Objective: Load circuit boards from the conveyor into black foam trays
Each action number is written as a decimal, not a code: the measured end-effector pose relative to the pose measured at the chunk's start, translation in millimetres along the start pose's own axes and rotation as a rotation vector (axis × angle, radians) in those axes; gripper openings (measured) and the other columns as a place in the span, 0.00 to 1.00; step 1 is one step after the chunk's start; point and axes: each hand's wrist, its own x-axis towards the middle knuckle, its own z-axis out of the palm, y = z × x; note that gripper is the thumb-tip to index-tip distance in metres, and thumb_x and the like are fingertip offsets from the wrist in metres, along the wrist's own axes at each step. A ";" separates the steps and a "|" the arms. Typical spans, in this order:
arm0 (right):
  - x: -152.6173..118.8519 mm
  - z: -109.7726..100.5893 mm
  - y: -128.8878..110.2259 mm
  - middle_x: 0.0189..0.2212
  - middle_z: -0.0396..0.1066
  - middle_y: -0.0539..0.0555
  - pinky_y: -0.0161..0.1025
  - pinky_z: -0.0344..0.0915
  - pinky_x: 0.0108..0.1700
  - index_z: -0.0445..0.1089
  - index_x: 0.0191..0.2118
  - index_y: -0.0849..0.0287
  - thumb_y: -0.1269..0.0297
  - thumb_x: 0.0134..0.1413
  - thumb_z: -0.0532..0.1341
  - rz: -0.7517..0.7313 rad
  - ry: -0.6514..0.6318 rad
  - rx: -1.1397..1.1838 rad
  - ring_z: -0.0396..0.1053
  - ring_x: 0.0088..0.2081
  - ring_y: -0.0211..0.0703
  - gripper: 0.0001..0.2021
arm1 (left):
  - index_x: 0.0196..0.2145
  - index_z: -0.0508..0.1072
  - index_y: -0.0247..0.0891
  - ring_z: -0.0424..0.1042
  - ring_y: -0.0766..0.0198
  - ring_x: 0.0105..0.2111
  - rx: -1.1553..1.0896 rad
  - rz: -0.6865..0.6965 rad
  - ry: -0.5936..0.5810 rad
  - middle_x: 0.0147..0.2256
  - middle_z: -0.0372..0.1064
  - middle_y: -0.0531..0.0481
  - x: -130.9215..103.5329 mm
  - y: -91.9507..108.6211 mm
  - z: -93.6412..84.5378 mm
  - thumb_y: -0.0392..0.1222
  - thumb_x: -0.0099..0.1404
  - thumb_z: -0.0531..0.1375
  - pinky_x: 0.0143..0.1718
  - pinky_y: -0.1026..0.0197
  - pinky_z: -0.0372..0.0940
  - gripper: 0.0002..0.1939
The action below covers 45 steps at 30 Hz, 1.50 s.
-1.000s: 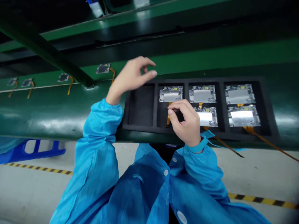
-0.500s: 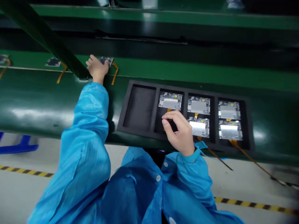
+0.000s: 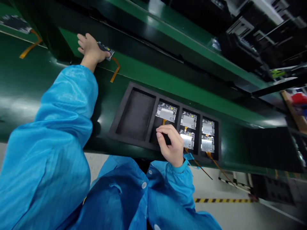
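Note:
My left hand reaches to the green belt, its thumb on the edge of a circuit board with an orange ribbon cable; the other fingers are spread. Over the second compartment of a black foam tray is my right hand, thumb and forefinger nearly meeting; whether anything is between them is too small to tell. One board lies just above that hand. The two compartments to the right hold two boards each, and the leftmost compartment is bare.
Another board with an orange ribbon lies at the far left, beyond a dark green post. A black panel is at the right. Ribbon cables hang over the front edge.
The view has turned and shifted to the right, showing shelves and a black panel there. My left hand still touches the board, and my right hand keeps its pinched shape over the tray.

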 end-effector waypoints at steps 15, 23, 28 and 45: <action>-5.5 8.2 6.5 0.35 0.75 0.55 0.50 0.76 0.40 0.73 0.43 0.53 0.65 0.69 0.60 0.049 0.429 -0.051 0.75 0.38 0.49 0.04 | 0.47 0.64 0.35 0.61 0.73 0.31 -0.449 -0.021 0.015 0.35 0.62 0.58 70.3 49.7 -5.4 0.28 0.62 0.69 0.34 0.66 0.68 0.21; -9.7 15.2 14.3 0.44 0.73 0.57 0.53 0.78 0.45 0.71 0.56 0.49 0.60 0.72 0.58 0.130 0.721 -0.004 0.76 0.44 0.50 0.12 | 0.41 0.63 0.44 0.72 0.58 0.46 -0.649 0.275 -0.328 0.45 0.68 0.46 -41.4 168.1 -2.5 0.64 0.61 0.72 0.42 0.55 0.74 0.28; -6.5 14.5 14.5 0.50 0.73 0.59 0.53 0.79 0.49 0.68 0.63 0.49 0.57 0.73 0.58 0.255 0.751 -0.007 0.76 0.48 0.50 0.17 | 0.58 0.68 0.50 0.72 0.46 0.57 -0.397 0.288 -0.422 0.55 0.70 0.42 -74.5 186.3 -10.1 0.70 0.68 0.63 0.39 0.51 0.77 0.30; -8.5 7.7 14.7 0.42 0.75 0.57 0.57 0.77 0.52 0.80 0.44 0.51 0.59 0.68 0.65 0.254 0.762 0.080 0.76 0.48 0.53 0.06 | 0.48 0.82 0.62 0.78 0.46 0.50 -0.373 0.622 -0.640 0.43 0.77 0.46 -78.7 183.8 -31.8 0.57 0.73 0.61 0.48 0.40 0.79 0.11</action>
